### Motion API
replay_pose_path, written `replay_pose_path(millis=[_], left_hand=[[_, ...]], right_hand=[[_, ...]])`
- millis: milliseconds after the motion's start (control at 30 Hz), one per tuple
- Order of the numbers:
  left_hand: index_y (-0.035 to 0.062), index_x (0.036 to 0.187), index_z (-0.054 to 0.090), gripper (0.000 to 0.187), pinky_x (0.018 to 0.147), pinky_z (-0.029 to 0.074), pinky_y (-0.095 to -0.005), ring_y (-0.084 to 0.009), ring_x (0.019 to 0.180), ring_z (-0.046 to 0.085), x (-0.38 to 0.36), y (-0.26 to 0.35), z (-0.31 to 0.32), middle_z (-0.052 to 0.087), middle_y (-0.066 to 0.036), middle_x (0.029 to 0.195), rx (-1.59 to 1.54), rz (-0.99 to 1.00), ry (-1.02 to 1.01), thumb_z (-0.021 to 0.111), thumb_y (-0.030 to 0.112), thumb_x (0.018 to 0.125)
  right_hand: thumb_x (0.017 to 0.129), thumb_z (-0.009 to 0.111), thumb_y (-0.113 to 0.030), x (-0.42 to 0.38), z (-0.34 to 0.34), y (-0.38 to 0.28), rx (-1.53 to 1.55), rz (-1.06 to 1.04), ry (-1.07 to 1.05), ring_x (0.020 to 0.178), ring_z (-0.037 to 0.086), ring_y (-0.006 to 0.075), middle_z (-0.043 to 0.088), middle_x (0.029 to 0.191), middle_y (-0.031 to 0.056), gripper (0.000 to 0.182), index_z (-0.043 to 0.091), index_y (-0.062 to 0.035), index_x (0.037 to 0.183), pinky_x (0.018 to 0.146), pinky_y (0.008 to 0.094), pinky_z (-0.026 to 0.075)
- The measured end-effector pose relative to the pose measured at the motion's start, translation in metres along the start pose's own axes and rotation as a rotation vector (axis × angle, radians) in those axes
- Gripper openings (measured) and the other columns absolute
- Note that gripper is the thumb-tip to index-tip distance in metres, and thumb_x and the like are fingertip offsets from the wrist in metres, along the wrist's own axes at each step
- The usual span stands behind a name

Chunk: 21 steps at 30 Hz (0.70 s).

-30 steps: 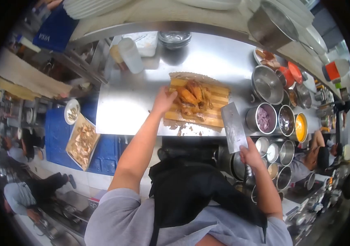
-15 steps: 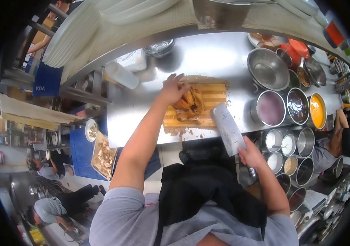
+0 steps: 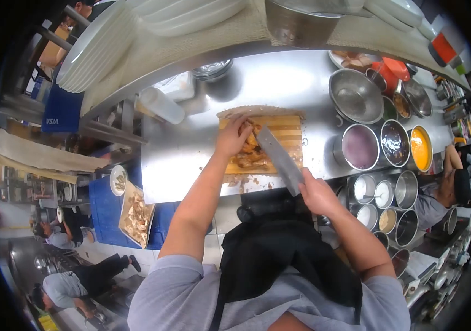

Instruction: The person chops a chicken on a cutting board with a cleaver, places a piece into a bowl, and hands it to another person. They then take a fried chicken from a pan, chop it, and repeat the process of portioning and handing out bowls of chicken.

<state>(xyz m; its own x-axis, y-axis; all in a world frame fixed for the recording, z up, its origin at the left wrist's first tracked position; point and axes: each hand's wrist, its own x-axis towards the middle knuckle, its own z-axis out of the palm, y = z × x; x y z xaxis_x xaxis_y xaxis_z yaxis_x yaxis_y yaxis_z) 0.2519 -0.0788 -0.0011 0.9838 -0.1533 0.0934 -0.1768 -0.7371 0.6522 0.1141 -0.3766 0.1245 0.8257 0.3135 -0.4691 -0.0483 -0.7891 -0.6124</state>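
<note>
A browned, glossy roast chicken (image 3: 253, 159) lies on a striped wooden cutting board (image 3: 289, 124). My left hand (image 3: 233, 136) grips its left side, fingers curled over the far end and partly hiding the meat. Closed around the handle of a cleaver (image 3: 280, 163) is my right hand (image 3: 317, 194). The broad blade slants up and left across the board's right part, its far corner right beside the meat and close to my left fingertips. Brown scraps line the near and far edges of the board.
Steel pots with purple liquid (image 3: 360, 148), dark sauce (image 3: 395, 142) and orange sauce (image 3: 421, 149) stand right. A steel bowl (image 3: 355, 94) sits behind them, a plastic bottle (image 3: 161, 106) at left. A plate shelf (image 3: 191, 52) overhangs the counter. Other people work at both sides.
My right hand has swung the cleaver left and up, from the board's right edge to beside the chicken. My left hand has shifted slightly on the meat, its fingers drawn closer together.
</note>
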Motion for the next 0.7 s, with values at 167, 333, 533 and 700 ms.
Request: replay_pose_path(millis=[167,333,533,700], left_hand=[[0.0125,0.141,0.053,0.050,0.109,0.040,-0.0431,-0.0387,0.132,0.048,-0.006,0.015,-0.008,0.048,-0.018,0.146,-0.137,-0.140,-0.020,0.049,0.042,0.100],[0.0089,0.141,0.052,0.051,0.107,0.041,-0.0452,-0.0404,0.130,0.049,-0.015,0.024,0.001,0.048,-0.020,0.145,-0.114,-0.281,0.094,0.046,0.042,0.102],[0.0032,0.144,0.045,0.057,0.107,0.041,-0.0477,-0.0451,0.131,0.046,-0.028,0.029,0.007,0.044,-0.028,0.144,-0.128,-0.355,0.187,0.047,0.042,0.102],[0.0066,0.151,0.037,0.065,0.114,0.033,-0.0477,-0.0448,0.138,0.039,-0.038,0.037,-0.019,0.038,-0.029,0.151,-0.212,-0.434,0.048,0.049,0.046,0.101]], right_hand=[[0.097,0.051,-0.013,0.013,0.012,-0.010,-0.072,-0.042,0.064,0.084,0.061,0.0557,0.063,0.084,0.0368,0.029,0.039,0.0033,0.118,0.078,0.0612,0.044],[0.098,0.050,-0.012,0.043,0.013,-0.035,0.056,-0.009,0.064,0.073,0.065,0.0487,0.063,0.082,0.0344,0.027,0.041,0.0058,0.116,0.068,0.0561,0.049],[0.100,0.049,-0.009,0.002,-0.022,-0.047,0.501,0.286,-0.120,0.047,0.045,0.0139,0.046,0.064,0.0037,0.032,0.040,0.0044,0.128,0.043,0.0320,0.040],[0.100,0.048,-0.007,-0.016,-0.017,-0.052,0.682,0.345,-0.024,0.049,0.042,0.0117,0.044,0.065,0.0015,0.030,0.042,0.0019,0.128,0.043,0.0285,0.037]])
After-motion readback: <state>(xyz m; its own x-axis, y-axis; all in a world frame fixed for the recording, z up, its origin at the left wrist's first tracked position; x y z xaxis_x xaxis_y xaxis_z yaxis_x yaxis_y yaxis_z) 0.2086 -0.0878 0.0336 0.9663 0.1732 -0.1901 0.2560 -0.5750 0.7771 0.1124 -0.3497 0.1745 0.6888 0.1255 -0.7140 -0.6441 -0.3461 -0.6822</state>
